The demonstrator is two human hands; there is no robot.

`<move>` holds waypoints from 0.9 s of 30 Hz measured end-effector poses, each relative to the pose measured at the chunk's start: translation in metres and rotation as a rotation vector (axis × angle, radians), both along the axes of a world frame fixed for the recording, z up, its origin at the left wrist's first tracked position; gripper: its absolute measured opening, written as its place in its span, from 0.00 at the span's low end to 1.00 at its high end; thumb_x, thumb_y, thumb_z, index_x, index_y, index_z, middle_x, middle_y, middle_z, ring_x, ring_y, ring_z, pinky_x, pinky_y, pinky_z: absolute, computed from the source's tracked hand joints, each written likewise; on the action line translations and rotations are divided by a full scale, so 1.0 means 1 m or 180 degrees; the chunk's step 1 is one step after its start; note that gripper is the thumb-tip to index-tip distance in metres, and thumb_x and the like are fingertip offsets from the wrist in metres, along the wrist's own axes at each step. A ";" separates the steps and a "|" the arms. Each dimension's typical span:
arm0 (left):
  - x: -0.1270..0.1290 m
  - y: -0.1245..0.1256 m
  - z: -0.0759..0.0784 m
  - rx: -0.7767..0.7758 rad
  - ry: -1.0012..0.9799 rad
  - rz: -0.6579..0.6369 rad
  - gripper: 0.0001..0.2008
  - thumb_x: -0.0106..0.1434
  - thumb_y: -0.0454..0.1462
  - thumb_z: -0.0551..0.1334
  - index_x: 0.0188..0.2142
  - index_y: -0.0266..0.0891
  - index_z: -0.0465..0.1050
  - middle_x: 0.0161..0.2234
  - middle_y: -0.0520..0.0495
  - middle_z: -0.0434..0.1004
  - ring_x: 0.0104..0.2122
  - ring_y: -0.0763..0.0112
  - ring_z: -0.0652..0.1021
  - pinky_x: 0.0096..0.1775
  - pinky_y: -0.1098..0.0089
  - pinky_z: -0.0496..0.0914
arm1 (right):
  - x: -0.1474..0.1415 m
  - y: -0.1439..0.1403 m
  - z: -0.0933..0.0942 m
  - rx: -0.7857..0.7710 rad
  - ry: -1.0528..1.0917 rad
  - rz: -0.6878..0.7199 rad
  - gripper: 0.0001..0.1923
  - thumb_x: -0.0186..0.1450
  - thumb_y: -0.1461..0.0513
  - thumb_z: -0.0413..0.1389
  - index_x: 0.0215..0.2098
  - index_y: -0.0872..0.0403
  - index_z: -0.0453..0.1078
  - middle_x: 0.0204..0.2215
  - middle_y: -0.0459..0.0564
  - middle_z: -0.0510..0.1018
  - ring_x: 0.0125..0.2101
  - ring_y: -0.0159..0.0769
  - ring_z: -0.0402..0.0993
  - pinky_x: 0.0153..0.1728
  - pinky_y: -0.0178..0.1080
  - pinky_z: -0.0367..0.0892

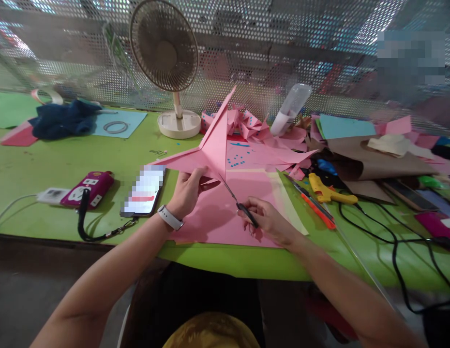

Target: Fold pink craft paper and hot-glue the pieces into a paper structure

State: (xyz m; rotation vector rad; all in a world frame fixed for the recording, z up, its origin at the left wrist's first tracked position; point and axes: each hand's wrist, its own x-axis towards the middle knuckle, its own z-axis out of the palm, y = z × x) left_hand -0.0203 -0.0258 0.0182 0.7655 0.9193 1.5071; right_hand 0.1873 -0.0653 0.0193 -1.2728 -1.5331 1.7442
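Two hands up over the green table (65, 159): the left hand (187, 193) pinches the folded pink paper star (214, 145) by its lower edge, the right hand (268, 222) is closed round black-handled scissors (237, 200), blades at the star's base. Flat pink sheets (217, 217) lie beneath. Left sits a phone (143, 191) beside a power strip (89, 188); right, a yellow glue gun (328, 193) and black cables (392, 241). Farther back, crumpled pink scraps (247, 123), a desk fan (167, 53), mesh wall (283, 48).

head view | forward-down | close over green table (65, 159)
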 end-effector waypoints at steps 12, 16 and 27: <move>0.001 0.000 -0.001 0.0017 0.0071 -0.0039 0.09 0.54 0.39 0.65 0.23 0.36 0.71 0.22 0.51 0.74 0.27 0.71 0.78 0.44 0.59 0.76 | 0.002 0.001 -0.007 0.0100 -0.0080 0.0022 0.22 0.57 0.46 0.63 0.35 0.52 0.64 0.21 0.41 0.73 0.13 0.24 0.63 0.12 0.29 0.58; 0.002 -0.001 0.000 0.0009 -0.0021 -0.0038 0.10 0.53 0.38 0.66 0.21 0.36 0.70 0.20 0.53 0.71 0.25 0.73 0.77 0.44 0.59 0.77 | 0.002 0.002 -0.007 0.0156 -0.0107 0.0031 0.21 0.57 0.46 0.62 0.35 0.52 0.64 0.20 0.41 0.73 0.13 0.25 0.63 0.12 0.30 0.58; 0.001 -0.002 -0.001 0.0039 -0.0107 -0.0077 0.09 0.54 0.38 0.67 0.21 0.36 0.71 0.20 0.53 0.71 0.25 0.73 0.76 0.45 0.60 0.76 | 0.002 0.002 -0.009 0.0190 -0.0086 0.0014 0.20 0.57 0.47 0.62 0.34 0.53 0.64 0.20 0.41 0.73 0.13 0.25 0.63 0.11 0.29 0.56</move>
